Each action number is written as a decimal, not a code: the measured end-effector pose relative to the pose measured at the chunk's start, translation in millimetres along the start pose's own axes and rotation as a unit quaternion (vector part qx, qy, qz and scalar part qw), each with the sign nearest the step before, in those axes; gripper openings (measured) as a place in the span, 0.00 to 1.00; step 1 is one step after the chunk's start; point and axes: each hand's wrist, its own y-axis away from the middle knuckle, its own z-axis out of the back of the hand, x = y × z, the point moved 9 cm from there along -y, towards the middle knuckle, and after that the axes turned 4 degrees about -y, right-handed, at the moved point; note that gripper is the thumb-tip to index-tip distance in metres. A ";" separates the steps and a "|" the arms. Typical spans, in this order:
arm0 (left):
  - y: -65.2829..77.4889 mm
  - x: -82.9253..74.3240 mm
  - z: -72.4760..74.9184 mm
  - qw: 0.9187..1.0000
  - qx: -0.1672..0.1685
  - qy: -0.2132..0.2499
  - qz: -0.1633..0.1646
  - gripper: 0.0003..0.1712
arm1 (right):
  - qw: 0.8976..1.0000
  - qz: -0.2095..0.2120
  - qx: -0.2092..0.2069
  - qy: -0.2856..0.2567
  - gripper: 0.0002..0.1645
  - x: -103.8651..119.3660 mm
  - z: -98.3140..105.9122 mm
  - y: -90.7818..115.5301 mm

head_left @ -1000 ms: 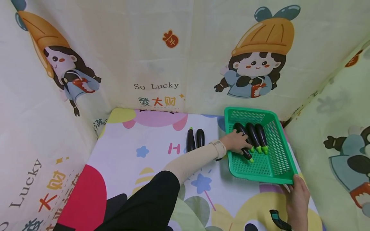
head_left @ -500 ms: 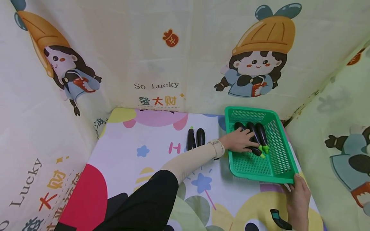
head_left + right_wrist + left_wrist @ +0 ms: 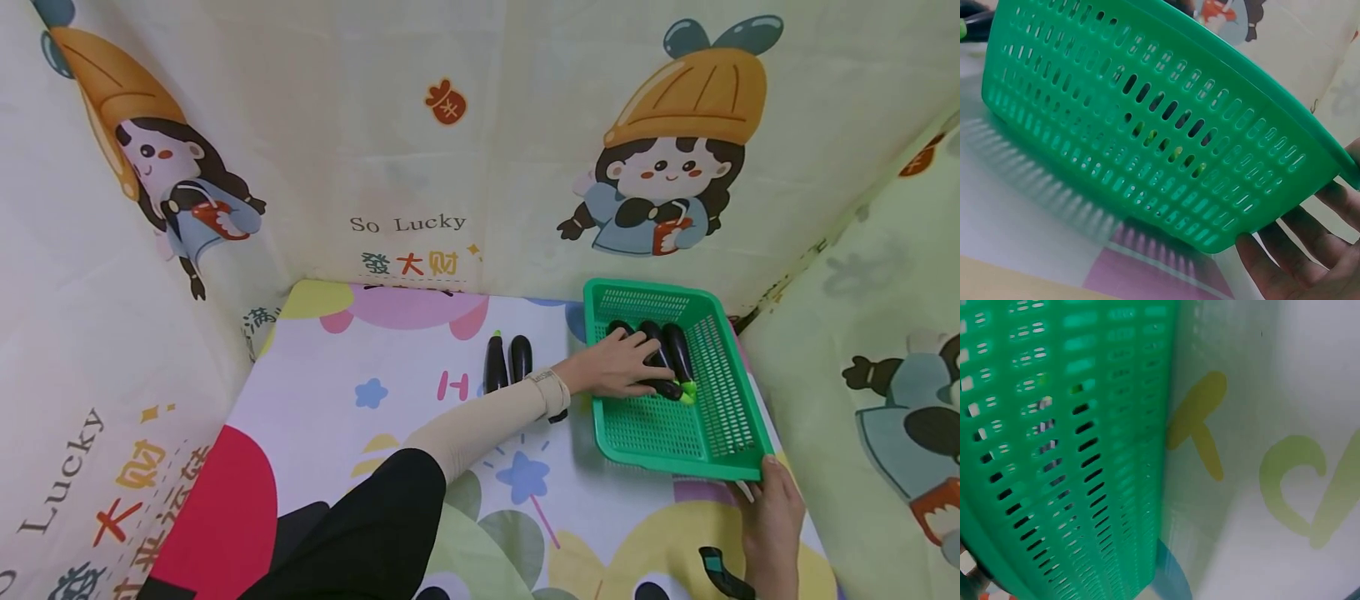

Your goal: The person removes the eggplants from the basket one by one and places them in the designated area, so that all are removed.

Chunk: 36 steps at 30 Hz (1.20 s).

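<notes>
In the head view, my left hand point(image 3: 611, 367) reaches inside a green plastic basket point(image 3: 645, 442), its fingers spread over dark purple eggplants with green stems. One eggplant point(image 3: 663, 388) lies slanted under this hand, its stem end showing past the thumb. Beside it is a second eggplant point(image 3: 678, 350), and others lie partly hidden by the fingers. My right hand point(image 3: 776, 521) grips the basket's near right corner. In the right wrist view, the fingers point(image 3: 1319, 240) of that hand curl under the basket point(image 3: 1166, 112), close to its rim. The left wrist view shows the perforated basket wall point(image 3: 1085, 456).
Two more eggplants, one with a green tip point(image 3: 495, 362) and a plain dark one point(image 3: 521, 358), lie left of the basket, partly behind the left forearm. A printed cloth point(image 3: 420, 358) covers the table. Patterned sheets point(image 3: 525, 167) rise at the back and sides.
The left hand has shifted slightly right and its fingers have spread. The slanted eggplant under it has moved right and back, close to the others. The right hand stays at the basket corner.
</notes>
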 end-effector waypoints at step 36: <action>180.4 101.2 -1.4 0.611 -0.202 0.660 0.388 0.22 | 1.000 0.001 -0.014 -0.001 0.19 -2.9 2.3 -5.9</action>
